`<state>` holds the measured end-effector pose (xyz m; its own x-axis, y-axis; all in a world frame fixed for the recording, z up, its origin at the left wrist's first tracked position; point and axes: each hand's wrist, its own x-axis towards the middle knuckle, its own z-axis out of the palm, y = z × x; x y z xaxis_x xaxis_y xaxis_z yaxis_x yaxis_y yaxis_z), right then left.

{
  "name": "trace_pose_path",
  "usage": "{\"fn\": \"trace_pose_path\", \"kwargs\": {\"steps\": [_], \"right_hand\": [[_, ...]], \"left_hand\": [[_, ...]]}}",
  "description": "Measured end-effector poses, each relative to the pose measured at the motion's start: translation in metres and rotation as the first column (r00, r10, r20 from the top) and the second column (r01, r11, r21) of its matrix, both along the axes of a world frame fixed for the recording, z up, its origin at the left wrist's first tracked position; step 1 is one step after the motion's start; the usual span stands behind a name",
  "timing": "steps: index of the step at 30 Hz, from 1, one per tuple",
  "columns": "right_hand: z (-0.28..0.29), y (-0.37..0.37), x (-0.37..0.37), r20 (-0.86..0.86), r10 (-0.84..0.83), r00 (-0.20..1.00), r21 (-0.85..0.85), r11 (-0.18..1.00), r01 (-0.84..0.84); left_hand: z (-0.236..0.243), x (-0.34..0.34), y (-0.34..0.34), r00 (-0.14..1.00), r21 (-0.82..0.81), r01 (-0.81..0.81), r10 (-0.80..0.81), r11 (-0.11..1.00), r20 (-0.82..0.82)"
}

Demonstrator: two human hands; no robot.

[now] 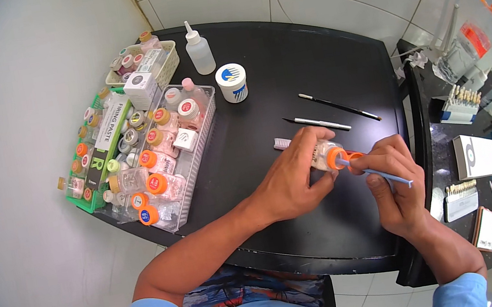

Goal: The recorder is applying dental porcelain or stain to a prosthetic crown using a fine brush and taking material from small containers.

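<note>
My left hand (293,179) is closed around a small clear jar (320,155) with an orange neck, tipped with its mouth toward the right. In my right hand (400,185), a thin light-blue plastic stick (398,178) is pinched between the fingers, its front end at the jar's mouth. An orange ring-shaped piece, perhaps the jar's cap (355,155), shows by the same fingers. Just beyond the left hand lie a small pinkish ridged piece (282,144), a silver-handled tool with a dark tip (323,123) and a slim black brush (343,107).
At the left of the black table (274,240) stand a white basket (199,168), a green basket (89,204) and a cream basket (168,68), full of jars. A squeeze bottle (200,53) and white tub (232,83) stand farther back. Shade guides (462,205) and boxes occupy the right-hand counter.
</note>
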<state>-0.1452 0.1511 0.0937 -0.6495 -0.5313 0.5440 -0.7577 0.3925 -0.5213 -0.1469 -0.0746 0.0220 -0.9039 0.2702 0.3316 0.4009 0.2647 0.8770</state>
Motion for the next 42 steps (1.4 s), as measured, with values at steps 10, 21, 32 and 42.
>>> {"fn": "trace_pose_path", "kwargs": {"steps": [10, 21, 32, 42], "right_hand": [[0.002, 0.0, 0.001, -0.014, 0.035, 0.999, 0.067, 0.997, -0.034], [0.003, -0.001, 0.003, -0.082, 0.003, 0.997, 0.056, 0.998, 0.002], [0.003, 0.003, 0.001, -0.191, 0.006, 0.982, 0.066, 0.998, 0.007], [0.006, 0.002, 0.004, -0.241, -0.063, 0.968, 0.051, 0.996, 0.078]], "left_hand": [[0.003, 0.003, 0.001, 0.995, 0.045, -0.055, 0.051, 0.997, 0.083], [0.004, -0.001, -0.001, 0.998, 0.002, 0.003, -0.003, 1.0, -0.069], [0.008, -0.001, 0.002, 0.993, 0.029, 0.11, -0.109, 0.993, -0.036], [0.007, 0.0, 0.004, 0.994, 0.034, 0.093, -0.091, 0.995, -0.06]]}}
